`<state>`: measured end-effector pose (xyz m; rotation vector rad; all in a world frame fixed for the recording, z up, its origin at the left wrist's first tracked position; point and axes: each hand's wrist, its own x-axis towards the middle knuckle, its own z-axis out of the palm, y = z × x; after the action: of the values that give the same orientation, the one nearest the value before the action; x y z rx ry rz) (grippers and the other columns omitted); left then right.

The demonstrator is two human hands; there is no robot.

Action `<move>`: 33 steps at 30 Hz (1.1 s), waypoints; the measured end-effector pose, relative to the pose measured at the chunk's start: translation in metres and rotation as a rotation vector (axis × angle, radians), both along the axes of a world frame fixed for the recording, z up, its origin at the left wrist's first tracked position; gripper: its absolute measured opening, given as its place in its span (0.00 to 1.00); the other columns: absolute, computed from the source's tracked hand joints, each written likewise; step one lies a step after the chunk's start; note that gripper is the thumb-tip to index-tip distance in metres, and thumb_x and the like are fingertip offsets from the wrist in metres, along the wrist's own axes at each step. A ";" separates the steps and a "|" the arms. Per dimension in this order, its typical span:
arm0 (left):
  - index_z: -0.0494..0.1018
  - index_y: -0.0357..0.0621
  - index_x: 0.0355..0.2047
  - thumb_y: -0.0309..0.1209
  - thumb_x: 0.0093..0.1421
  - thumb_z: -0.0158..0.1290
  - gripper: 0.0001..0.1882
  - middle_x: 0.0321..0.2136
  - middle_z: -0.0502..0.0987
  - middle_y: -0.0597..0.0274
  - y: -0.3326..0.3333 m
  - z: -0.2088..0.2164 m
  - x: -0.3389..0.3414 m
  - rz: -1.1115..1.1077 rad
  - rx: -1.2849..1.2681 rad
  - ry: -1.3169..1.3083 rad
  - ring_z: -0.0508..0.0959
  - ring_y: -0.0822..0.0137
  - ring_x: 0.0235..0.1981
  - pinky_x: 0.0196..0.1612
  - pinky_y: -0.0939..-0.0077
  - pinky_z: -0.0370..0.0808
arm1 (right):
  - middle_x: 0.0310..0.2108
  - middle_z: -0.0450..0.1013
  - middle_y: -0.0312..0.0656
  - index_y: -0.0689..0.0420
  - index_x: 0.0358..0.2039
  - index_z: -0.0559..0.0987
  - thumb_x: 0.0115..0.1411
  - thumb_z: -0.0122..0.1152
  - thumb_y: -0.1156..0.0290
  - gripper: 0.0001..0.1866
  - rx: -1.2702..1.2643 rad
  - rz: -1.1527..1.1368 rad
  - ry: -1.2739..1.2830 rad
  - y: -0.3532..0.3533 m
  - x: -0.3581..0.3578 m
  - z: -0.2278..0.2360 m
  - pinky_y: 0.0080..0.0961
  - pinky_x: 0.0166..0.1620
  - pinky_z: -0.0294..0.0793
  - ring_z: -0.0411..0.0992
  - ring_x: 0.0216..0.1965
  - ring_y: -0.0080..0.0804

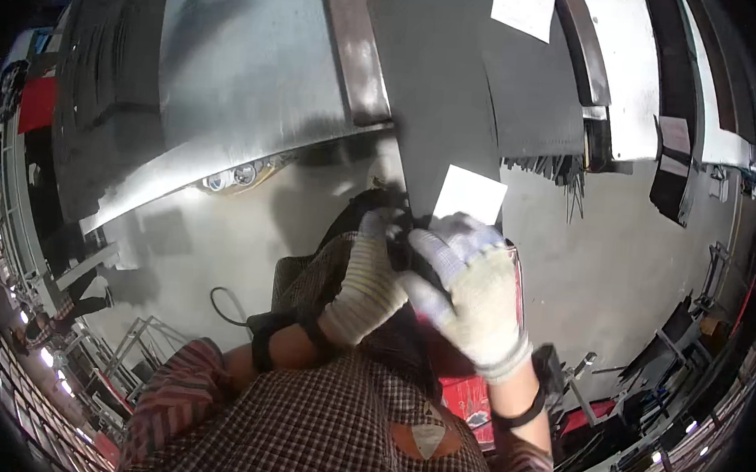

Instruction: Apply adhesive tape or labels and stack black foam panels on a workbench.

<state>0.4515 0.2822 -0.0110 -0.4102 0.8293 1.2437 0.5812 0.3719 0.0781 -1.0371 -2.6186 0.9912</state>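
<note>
Both my hands wear pale knitted gloves and meet near the near end of a long dark grey sheet [445, 92]. My left hand [369, 284] is curled, its fingertips against something dark at the sheet's near left corner that I cannot make out. Close beside it, my right hand [477, 300] has its thumb and index finger apart, pointing left. Its other fingers are slightly smeared and overlap the lower edge of a white paper [471, 196] lying on the sheet. Whether they touch the paper is unclear.
A large shiny metal sheet [250, 60] lies at the far left, with a brown metal bar [356, 46] beside it. More dark sheets [532, 98] are stacked at the right. Something red [469, 400] stands close under my right arm. A person [61, 312] is at the left edge.
</note>
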 end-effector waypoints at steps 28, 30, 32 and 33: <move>0.66 0.39 0.58 0.31 0.59 0.63 0.28 0.51 0.75 0.59 0.025 -0.016 0.000 -0.508 0.120 0.482 0.73 0.68 0.51 0.56 0.70 0.70 | 0.16 0.72 0.51 0.61 0.23 0.78 0.66 0.44 0.40 0.34 0.068 -0.255 -0.477 0.043 0.039 -0.061 0.43 0.32 0.74 0.74 0.24 0.53; 0.67 0.40 0.57 0.30 0.61 0.61 0.25 0.50 0.75 0.62 0.034 -0.021 0.017 -0.510 0.153 0.759 0.73 0.71 0.49 0.53 0.74 0.71 | 0.21 0.74 0.52 0.61 0.24 0.78 0.65 0.48 0.42 0.32 0.179 -0.169 -0.395 0.028 0.057 -0.084 0.39 0.37 0.75 0.74 0.28 0.52; 0.62 0.40 0.61 0.32 0.59 0.63 0.33 0.53 0.73 0.59 0.021 -0.043 0.018 -0.526 0.232 0.941 0.72 0.69 0.50 0.53 0.73 0.71 | 0.25 0.75 0.52 0.63 0.28 0.79 0.64 0.50 0.44 0.30 0.145 -0.090 -0.523 0.031 0.061 -0.065 0.38 0.39 0.75 0.75 0.31 0.51; 0.60 0.40 0.63 0.32 0.58 0.65 0.36 0.53 0.72 0.58 0.020 -0.039 0.012 -0.633 0.258 1.093 0.72 0.67 0.51 0.54 0.74 0.71 | 0.27 0.76 0.52 0.64 0.36 0.79 0.65 0.52 0.50 0.25 0.234 -0.065 -0.481 0.031 0.068 -0.057 0.38 0.38 0.75 0.76 0.32 0.51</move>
<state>0.4638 0.3022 -0.0496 0.7849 1.5275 0.8862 0.6496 0.4026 0.0214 -1.4319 -2.9467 0.4415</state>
